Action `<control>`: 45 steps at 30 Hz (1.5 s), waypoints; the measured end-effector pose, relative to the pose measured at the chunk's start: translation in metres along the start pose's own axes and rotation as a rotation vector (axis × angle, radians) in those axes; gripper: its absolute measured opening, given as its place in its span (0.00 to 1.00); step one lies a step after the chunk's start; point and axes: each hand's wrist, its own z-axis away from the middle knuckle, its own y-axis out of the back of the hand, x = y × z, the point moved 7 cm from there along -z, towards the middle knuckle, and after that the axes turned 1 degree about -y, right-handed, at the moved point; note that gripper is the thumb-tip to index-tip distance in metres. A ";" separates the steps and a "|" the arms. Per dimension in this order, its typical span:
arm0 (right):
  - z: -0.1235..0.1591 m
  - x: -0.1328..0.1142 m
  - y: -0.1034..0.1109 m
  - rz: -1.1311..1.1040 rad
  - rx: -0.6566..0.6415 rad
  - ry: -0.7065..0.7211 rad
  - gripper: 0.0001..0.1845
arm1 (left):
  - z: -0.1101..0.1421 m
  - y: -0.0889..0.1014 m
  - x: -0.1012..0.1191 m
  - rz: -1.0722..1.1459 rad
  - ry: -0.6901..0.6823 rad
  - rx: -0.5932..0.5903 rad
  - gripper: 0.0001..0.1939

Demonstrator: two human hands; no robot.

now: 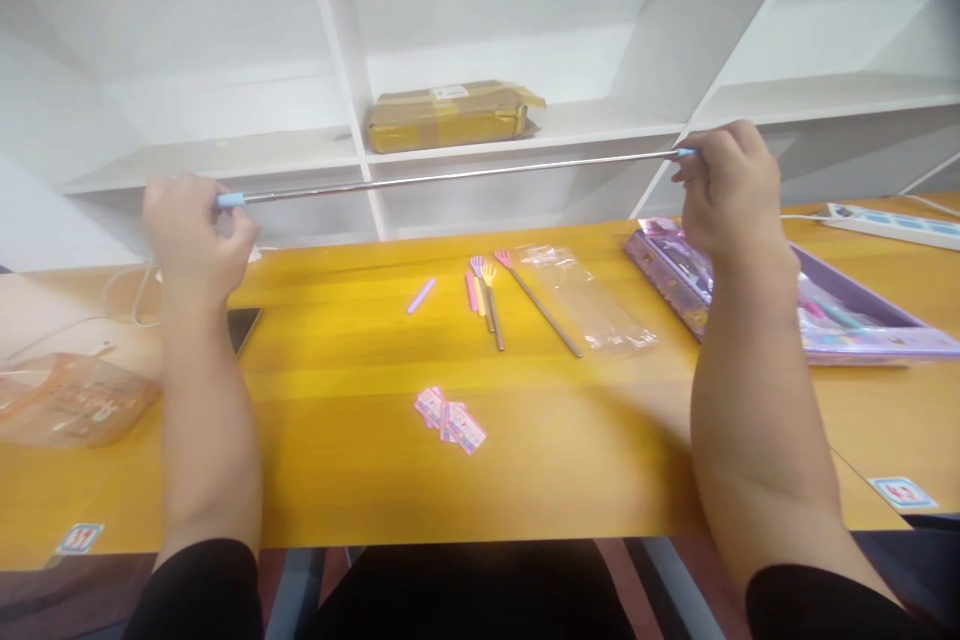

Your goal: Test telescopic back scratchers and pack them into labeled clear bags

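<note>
Rod: slim metal rod with light-blue ends, stretched between the hands above the far part of the desk.
Left hand: closed around one blue end.
Right hand: fingers closed on the other blue end, slightly higher in view.
Sticks: three hand-headed sticks, in purple, yellow and pink; the pink-headed one lies apart, beside a clear wrapper. Pink and yellow tubes beside the other two; purple tube further left.
Cards: overlapping pink cards, nearer the person.
Right side: open purple box holding wrapped items, partly covered by the right forearm; white power strip behind.
Left side: orange-printed plastic bag; dark flat object, partly behind the left forearm.
Labels: white label on the taped parcel; print appears too small to read.
Room: white shelving behind, yellow wood-look desktop.
</note>
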 end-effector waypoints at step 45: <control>0.082 -0.231 -0.023 -0.100 -0.315 0.530 0.16 | 0.077 -0.036 0.188 0.362 -0.579 -0.053 0.08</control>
